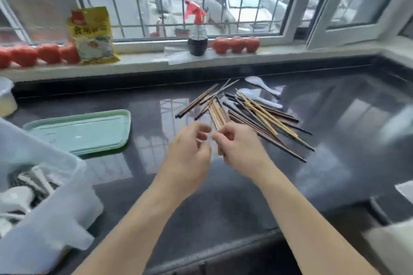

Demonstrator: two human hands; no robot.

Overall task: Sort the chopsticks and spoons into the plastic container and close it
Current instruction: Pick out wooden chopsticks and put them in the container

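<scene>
Dark countertop (223, 196), two white spoons (263, 87), one green lid (80, 131), scattered chopsticks (263, 118)

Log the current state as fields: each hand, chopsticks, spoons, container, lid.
left hand: fingers loosely curled, holding nothing visible
right hand: grip on a bundle of light chopsticks
loose chopsticks: scattered on the counter
spoons: two white, beyond the pile
container: open, near left, some items inside
lid: green, flat on counter
</scene>
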